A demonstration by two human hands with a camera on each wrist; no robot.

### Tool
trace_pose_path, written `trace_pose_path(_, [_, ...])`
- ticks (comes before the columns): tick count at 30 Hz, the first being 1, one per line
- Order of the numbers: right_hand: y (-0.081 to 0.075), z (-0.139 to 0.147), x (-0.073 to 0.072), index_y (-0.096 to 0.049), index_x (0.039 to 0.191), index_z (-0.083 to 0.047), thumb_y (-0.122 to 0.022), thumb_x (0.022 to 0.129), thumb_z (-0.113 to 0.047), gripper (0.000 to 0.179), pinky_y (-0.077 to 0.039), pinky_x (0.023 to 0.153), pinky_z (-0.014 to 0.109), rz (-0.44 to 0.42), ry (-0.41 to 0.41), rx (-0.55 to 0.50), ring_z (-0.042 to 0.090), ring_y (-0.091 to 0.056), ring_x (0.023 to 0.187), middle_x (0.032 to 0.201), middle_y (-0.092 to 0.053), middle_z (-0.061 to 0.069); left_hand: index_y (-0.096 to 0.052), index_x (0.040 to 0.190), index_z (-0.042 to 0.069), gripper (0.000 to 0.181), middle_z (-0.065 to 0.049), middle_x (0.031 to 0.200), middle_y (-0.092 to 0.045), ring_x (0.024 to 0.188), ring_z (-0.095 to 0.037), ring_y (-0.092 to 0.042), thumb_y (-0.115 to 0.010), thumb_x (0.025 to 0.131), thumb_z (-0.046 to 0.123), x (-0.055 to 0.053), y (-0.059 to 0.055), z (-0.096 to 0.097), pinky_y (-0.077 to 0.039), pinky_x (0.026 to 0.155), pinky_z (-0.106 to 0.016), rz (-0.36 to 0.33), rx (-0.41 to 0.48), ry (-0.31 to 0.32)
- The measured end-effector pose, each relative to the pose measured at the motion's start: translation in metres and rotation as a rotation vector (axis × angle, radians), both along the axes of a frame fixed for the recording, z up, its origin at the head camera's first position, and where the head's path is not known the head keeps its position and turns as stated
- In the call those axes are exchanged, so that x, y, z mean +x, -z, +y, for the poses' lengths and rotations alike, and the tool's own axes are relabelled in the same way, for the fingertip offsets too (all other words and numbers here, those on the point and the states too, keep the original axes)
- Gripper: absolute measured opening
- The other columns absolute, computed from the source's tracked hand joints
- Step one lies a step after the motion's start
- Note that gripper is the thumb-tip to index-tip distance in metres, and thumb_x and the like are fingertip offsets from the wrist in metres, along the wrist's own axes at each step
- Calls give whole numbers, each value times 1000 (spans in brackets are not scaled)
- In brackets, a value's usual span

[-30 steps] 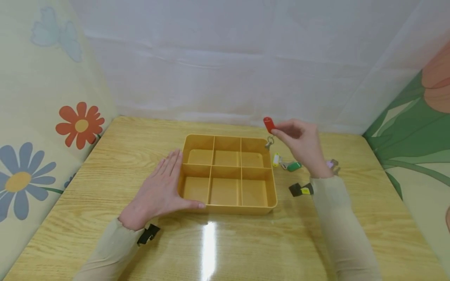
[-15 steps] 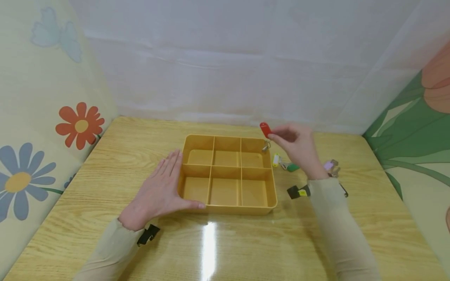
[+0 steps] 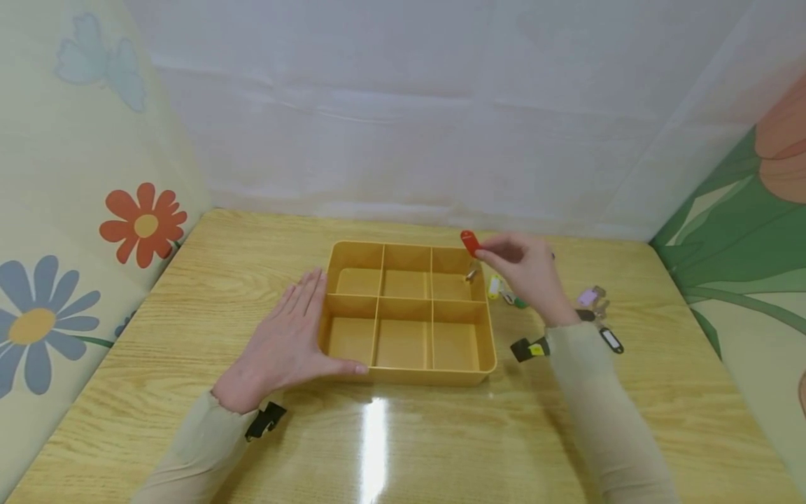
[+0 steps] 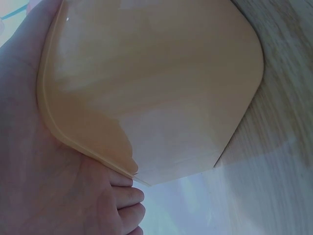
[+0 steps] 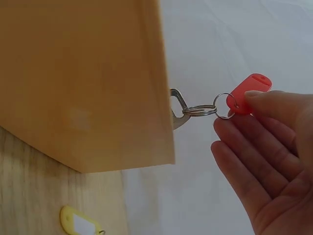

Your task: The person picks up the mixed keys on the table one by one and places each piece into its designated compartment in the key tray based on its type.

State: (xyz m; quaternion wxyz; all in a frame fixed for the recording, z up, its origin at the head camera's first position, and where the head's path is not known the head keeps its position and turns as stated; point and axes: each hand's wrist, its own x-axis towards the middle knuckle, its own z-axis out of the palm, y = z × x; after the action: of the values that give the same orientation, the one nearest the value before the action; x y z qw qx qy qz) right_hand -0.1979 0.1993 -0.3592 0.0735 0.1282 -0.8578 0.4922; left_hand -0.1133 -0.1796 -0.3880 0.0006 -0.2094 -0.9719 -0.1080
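nearest, the left sleeve (image 3: pixel 192 444) and the right sleeve (image 3: pixel 607 416) reach in over the wood-grained tabletop (image 3: pixel 302 469), with a white glare (image 3: pixel 374 448) between them. a black fitting (image 3: pixel 266 421) sits by the left cuff, and a black-and-yellow fitting (image 3: pixel 529 349) by the right one.

next comes the left hand (image 3: pixel 280 343), spread wide and holding nothing in a grip: its fingers lie straight along the left wall of the box (image 3: pixel 428 376), and its thumb runs along the near wall. the box, a yellow one, stands flat on the tabletop, parted into six compartments, three near and three far.

right of the box, a black tag (image 3: pixel 611 340) with a pale label lies just beyond the right sleeve. a purple tag (image 3: pixel 588 297) lies past it, with metal beside it. near the box's right wall are a green tag (image 3: pixel 520 303), mostly hidden by the right hand (image 3: pixel 525 271), and a yellow tag (image 3: pixel 495 286).

farther on, that right hand pinches a red tag (image 3: pixel 469 243) between thumb and finger, above the far right corner of the box. from its ring (image 5: pixel 225 105) a key (image 3: pixel 471 275) hangs into the far right compartment, below the rim.

behind everything rises a creased white sheet (image 3: pixel 390 140).
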Motion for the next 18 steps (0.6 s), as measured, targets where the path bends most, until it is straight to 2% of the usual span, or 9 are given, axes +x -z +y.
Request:
trace_pose_path(4, [5,-1,-2,-75,109,-12,-77,93,-29,24,-58,85,32,-26,-25,-19,20,-69,94,104,-74,2,7,160,-2,149,-18,166,11,153,-31,6,-50,66,98,-1,-1,0,-6,124,-49,-13,-2,-2])
trace_pose_path(10, [13,-2,-4,-75,110,-11,-76,94,-30,25,-58,84,32,-14,-39,-4,18,-69,92,105,-74,2,6,160,-3,150,-19,166,10,154,-33,3,-50,65,99,0,-2,0,-6,124,-49,-18,-4,-4])
trace_pose_path(18, [18,-1,-6,-69,127,-9,-72,97,-36,41,-56,94,34,15,-7,4,18,-68,107,122,-71,3,6,160,-2,150,-18,166,10,153,-31,5,-50,65,99,0,-1,0,-7,124,-49,-21,-4,-8])
